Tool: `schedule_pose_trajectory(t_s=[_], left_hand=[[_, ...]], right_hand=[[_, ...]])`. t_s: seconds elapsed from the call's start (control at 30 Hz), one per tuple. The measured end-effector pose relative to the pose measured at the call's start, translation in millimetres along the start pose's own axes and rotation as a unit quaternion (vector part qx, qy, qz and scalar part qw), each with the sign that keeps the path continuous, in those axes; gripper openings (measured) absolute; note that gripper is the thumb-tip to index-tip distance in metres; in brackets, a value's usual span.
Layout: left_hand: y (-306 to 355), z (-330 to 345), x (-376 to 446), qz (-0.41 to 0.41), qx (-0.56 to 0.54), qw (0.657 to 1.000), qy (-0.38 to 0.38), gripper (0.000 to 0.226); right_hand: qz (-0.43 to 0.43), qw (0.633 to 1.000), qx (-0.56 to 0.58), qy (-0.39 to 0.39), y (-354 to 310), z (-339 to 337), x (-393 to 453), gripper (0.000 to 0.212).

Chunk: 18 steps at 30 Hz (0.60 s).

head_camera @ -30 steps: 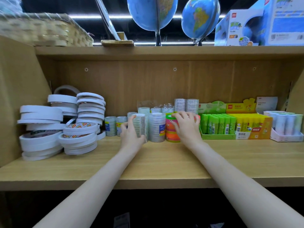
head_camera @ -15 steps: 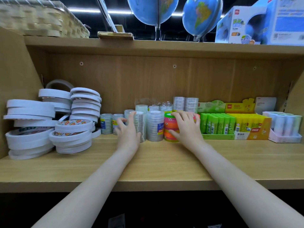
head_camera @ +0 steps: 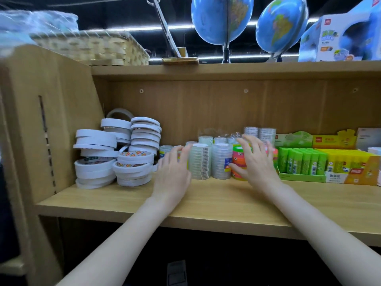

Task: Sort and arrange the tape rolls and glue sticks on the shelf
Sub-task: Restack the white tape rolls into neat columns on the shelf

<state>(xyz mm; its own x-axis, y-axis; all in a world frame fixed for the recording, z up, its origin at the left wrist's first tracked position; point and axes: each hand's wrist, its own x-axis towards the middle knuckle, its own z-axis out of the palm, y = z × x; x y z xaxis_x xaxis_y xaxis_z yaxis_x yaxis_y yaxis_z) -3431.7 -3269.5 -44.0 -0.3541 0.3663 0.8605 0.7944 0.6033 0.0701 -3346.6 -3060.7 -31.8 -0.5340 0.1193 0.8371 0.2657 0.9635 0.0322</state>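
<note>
A: Head view. What are the two hands doing on the wooden shelf (head_camera: 206,201)?

B: The left hand (head_camera: 172,172) is up against the left side of a stack of clear tape rolls (head_camera: 199,162). Its fingers are a little bent and lie on the stack. The picture is blurry there, so I cannot tell if the hand really grips the stack or only touches it.

A: And the other one?

B: The right hand (head_camera: 255,162) has its fingers spread wide and nearly straight. It is loose, not clenched. It sits right in front of a stack of pink, orange and green tape (head_camera: 239,162). I cannot tell if it touches that stack.

A: What is between the hands?

B: A second clear stack (head_camera: 221,162), just right of the first clear stack.

A: What else is near the clear tape rolls?

B: To their left are piles of flat white tape rolls (head_camera: 115,153), leaning a bit. Behind the clear stack are more small clear rolls.

A: Any boxes?

B: Yes. To the right of the colored stack is a green tray (head_camera: 301,177) full of green glue sticks (head_camera: 301,162), all standing up. Just right of that tray is a yellow box (head_camera: 358,176) with yellow glue sticks (head_camera: 348,162) standing in it.

A: And higher up?

B: On top of the shelf unit, far above the clear stack, are two blue globes (head_camera: 221,19) and a woven basket (head_camera: 92,48).
</note>
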Motion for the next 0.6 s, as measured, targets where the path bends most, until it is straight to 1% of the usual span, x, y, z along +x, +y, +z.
schedule_pose_trajectory(t_s=[0.03, 0.07, 0.1, 0.17, 0.2, 0.27, 0.37, 0.4, 0.47, 0.53, 0.6], left_hand=[[-11.9, -7.4, -6.2, 0.015, 0.032, 0.999, 0.019, 0.067], [-23.4, -15.4, -12.0, 0.013, 0.05, 0.998, 0.026, 0.065], [-35.0, -23.3, -18.1, -0.008, 0.056, 0.998, 0.028, 0.062], [-54.9, -39.5, -29.3, -0.085, 0.038, 0.995, 0.029, 0.058], [-63.6, -47.1, -35.1, -0.125, 0.016, 0.992, 0.029, 0.057], [-81.5, -60.4, -44.2, -0.199, -0.07, 0.977, 0.02, 0.055], [-105.8, -73.6, -47.9, -0.278, -0.201, 0.939, -0.035, 0.053], [-112.2, -75.7, -46.8, -0.29, -0.241, 0.924, -0.06, 0.052], [-122.2, -76.9, -44.7, -0.3, -0.309, 0.897, -0.098, 0.051], [-128.8, -77.1, -43.5, -0.306, -0.343, 0.882, -0.105, 0.043], [-132.6, -76.2, -43.4, -0.311, -0.349, 0.879, -0.09, 0.036]], right_hand=[[-0.012, 1.0, 0.021, -0.001, -6.8, -2.7, -0.9, 0.068], [-0.028, 0.998, 0.047, -0.011, -14.6, -4.7, -1.5, 0.065], [-0.044, 0.995, 0.082, -0.023, -24.1, -5.8, -1.6, 0.062], [-0.06, 0.981, 0.175, -0.059, -51.9, -7.7, 0.7, 0.055], [-0.061, 0.969, 0.224, -0.082, -69.0, -7.6, 3.0, 0.051], [-0.051, 0.939, 0.312, -0.136, -106.0, -2.8, 10.5, 0.046], [-0.043, 0.891, 0.406, -0.201, -156.9, 7.7, 25.4, 0.044], [-0.055, 0.882, 0.417, -0.211, -170.2, 12.4, 30.9, 0.043], [-0.088, 0.885, 0.4, -0.222, -188.6, 22.1, 41.9, 0.035], [-0.103, 0.895, 0.373, -0.221, -196.7, 29.1, 51.7, 0.025], [-0.099, 0.899, 0.361, -0.228, -197.6, 28.8, 61.5, 0.02]])
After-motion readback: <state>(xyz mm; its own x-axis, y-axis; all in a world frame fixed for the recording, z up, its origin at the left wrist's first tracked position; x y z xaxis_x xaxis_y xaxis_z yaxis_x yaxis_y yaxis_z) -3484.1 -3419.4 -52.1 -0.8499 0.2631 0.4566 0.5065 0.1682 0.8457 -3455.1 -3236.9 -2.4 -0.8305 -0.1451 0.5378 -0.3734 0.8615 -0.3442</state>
